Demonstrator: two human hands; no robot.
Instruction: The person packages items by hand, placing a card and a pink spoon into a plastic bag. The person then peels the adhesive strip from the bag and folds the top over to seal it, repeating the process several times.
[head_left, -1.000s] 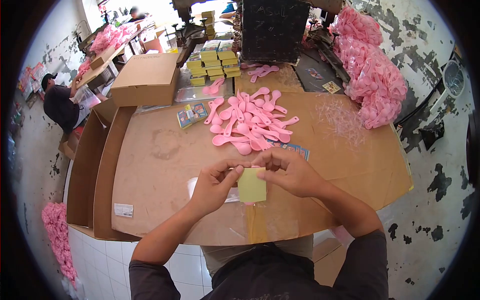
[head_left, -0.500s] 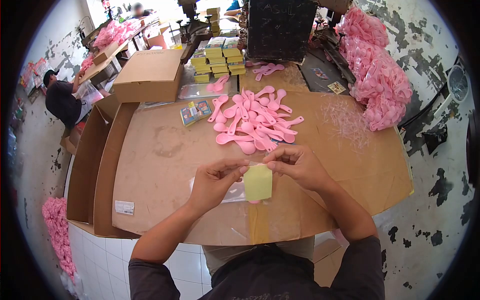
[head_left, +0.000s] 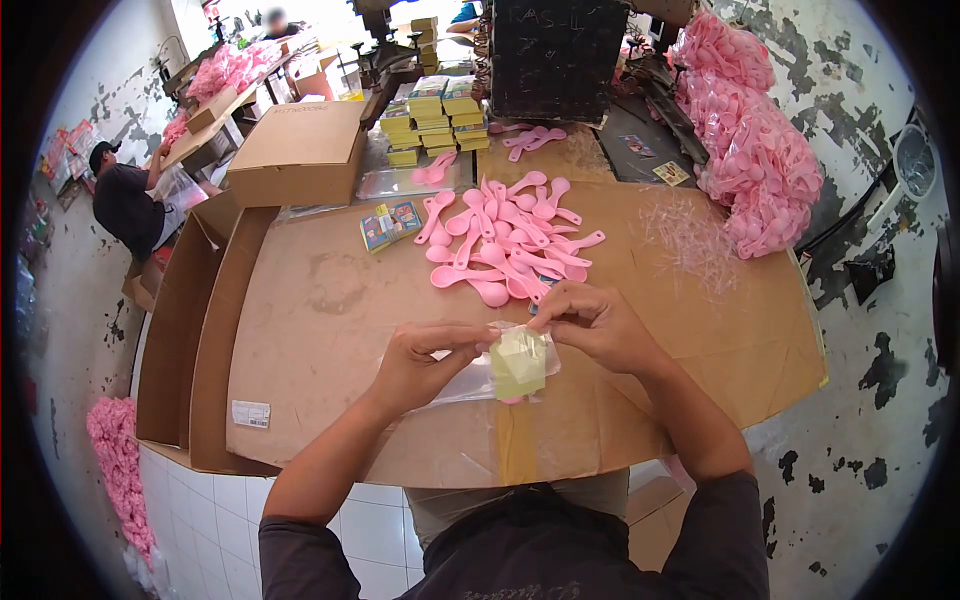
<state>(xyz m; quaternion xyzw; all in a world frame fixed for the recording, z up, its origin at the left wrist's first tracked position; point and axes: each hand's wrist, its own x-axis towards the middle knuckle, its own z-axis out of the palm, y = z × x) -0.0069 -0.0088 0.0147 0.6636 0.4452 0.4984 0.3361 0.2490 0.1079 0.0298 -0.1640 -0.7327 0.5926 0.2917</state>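
Between my hands is a small clear plastic bag point(head_left: 553, 362) with a pale yellow-green card point(head_left: 518, 375) in or under its film. My left hand point(head_left: 425, 362) pinches the upper left of the bag between thumb and fingers. The upper right edge is pinched by my right hand point(head_left: 592, 325). Under the card's lower edge a bit of pink shows, too little to name. More clear plastic point(head_left: 462, 386) lies flat on the cardboard beside my left hand. Just beyond my hands is a loose pile of pink plastic spoons point(head_left: 510, 240).
Cardboard point(head_left: 320, 370) covers the table. A printed card stack point(head_left: 391, 226) lies left of the spoons; bundled cards point(head_left: 430, 115) stand behind. A closed carton point(head_left: 298, 140) is at left, bagged pink spoons point(head_left: 755, 150) at right. A person point(head_left: 130, 200) sits far left.
The clear film now lies folded down over the card, which was plainly visible before. My right hand has shifted slightly down; my left hand stays nearly in place.
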